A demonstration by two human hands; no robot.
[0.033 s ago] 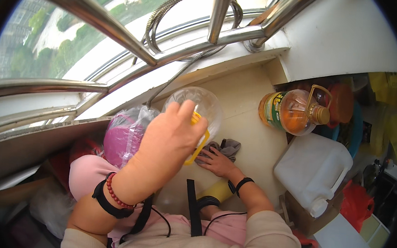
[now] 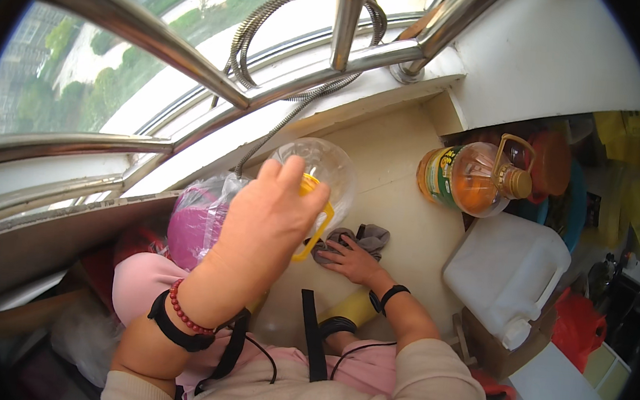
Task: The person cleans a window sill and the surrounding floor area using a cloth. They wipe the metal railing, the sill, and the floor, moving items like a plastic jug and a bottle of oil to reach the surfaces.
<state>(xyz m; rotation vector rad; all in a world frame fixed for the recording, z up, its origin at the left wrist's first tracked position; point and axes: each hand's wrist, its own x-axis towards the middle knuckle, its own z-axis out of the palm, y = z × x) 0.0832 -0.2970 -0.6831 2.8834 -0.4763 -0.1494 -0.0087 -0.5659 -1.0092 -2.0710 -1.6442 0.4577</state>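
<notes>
My left hand [image 2: 278,204] is closed around the top of a clear plastic jug [image 2: 333,175], whose yellow handle [image 2: 320,234] sticks out below the fingers. Its cap and neck are hidden under the palm. Down on the beige tiles, my right hand [image 2: 353,261] presses a crumpled grey-brown cloth [image 2: 372,240], fingers stretched over it. Beside the jug, a purple thing wrapped in clear plastic [image 2: 196,228] stands partly behind my left forearm.
At the right stand an oil jug [image 2: 479,179] with orange liquid and a whitish plastic canister [image 2: 507,263]. A metal railing [image 2: 291,85] and coiled hose [image 2: 246,36] run along the window. A red bag [image 2: 577,325] lies far right.
My left hand has shifted very slightly left with the jug, and the yellow handle with it. My right hand stays on the cloth.
</notes>
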